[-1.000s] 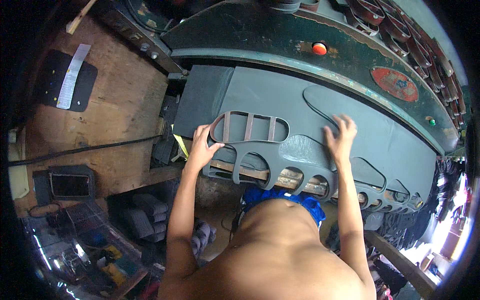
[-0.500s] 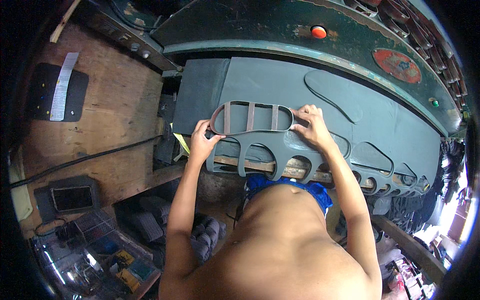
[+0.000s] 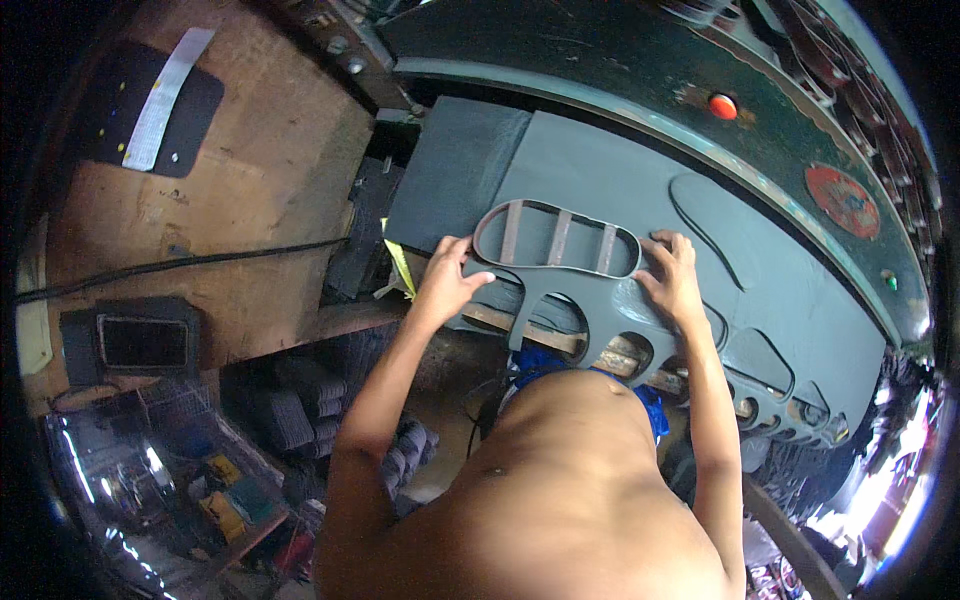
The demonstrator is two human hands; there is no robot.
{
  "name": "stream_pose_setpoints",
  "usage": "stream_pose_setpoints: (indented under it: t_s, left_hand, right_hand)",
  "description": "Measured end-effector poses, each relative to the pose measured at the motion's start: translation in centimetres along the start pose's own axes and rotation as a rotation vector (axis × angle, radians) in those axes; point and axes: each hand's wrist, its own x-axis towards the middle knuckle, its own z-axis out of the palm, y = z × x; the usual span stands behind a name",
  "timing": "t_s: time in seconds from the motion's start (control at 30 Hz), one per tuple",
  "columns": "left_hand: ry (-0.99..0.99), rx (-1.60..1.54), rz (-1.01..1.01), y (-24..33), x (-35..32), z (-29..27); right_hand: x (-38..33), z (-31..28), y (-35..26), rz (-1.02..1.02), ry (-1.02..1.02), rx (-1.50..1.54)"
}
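Note:
A sole-shaped cutting die (image 3: pixel 560 237), a thin metal band with three brownish crossbars, lies on a grey foam sheet (image 3: pixel 610 160) near its front edge. At the die's left end is my left hand (image 3: pixel 447 285), thumb and fingers spread, fingertips close to the band. My right hand (image 3: pixel 675 278) is at the other end, its thumb and bent forefinger apart on either side of the tip. Whether the fingertips still touch the band is hard to tell. Rounded cut-outs run along the sheet's front edge, and a sole-shaped cut line shows right of the die.
Behind the sheet stands a dark green machine beam (image 3: pixel 600 60) with a red button (image 3: pixel 722 106). A plywood board (image 3: pixel 270 130) is at the left, crossed by a black cable (image 3: pixel 190 267). Stacked dark soles (image 3: pixel 410 455) lie below the bench. More dies hang at upper right.
The view has turned, so the scene sits tilted and further right. The die keeps its place on the sheet. My fingers have loosened around its ends, the left thumb lying further from it.

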Motion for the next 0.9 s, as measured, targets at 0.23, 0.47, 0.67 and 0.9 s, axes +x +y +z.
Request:
stream_pose_setpoints:
  t_s: [0.23,0.47,0.67,0.9]
  left_hand:
    - [0.139,0.062,0.030,0.4,0.0,1.4]
    - [0.161,0.137,0.046,0.5,-0.3,1.6]
    - [0.122,0.227,0.054,0.6,0.4,1.3]
    - [0.061,0.246,0.076,0.7,0.8,0.8]
  right_hand:
    - [-0.3,1.1,1.2,-0.100,0.095,-0.174]
    - [-1.0,1.7,1.2,-0.161,0.154,-0.300]
    - [-1.3,2.3,1.3,-0.213,0.208,-0.385]
    - [-1.4,1.9,1.1,-0.158,0.227,-0.321]
